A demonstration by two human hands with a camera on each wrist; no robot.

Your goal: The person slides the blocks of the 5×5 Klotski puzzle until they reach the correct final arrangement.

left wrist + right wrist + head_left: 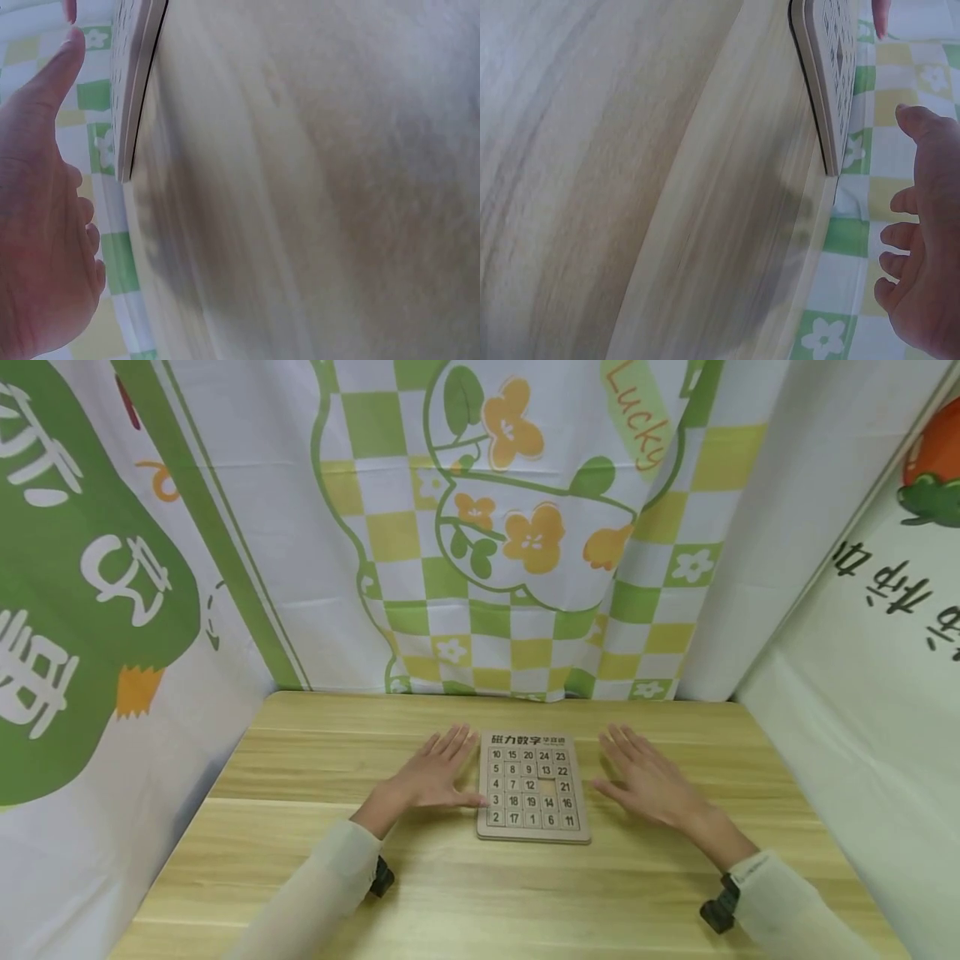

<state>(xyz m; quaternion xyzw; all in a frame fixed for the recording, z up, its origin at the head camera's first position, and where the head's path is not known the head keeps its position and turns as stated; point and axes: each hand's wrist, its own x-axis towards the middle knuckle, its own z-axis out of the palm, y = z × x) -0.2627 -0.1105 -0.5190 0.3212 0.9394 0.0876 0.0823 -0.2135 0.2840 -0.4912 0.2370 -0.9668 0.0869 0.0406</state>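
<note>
Pale sleeves [318, 881] lie nearest in the head view. Both released and spread, left grip [431, 777] and right grip [651, 783] flank a flat number puzzle [531, 786] on the worktop [480, 902]; a patterned curtain [517, 635] hangs behind. The puzzle looks light and stiff, its tiles likely to slide, so its side edges suit holding best. In the left wrist view, the thumb [61, 67] nears one edge, contact unclear. In the right wrist view, the fingers [901, 236] stand apart from the puzzle.

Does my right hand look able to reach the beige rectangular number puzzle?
Probably yes: the right hand is beside the puzzle, with only yellowish wood-grain tabletop showing between them.
</note>
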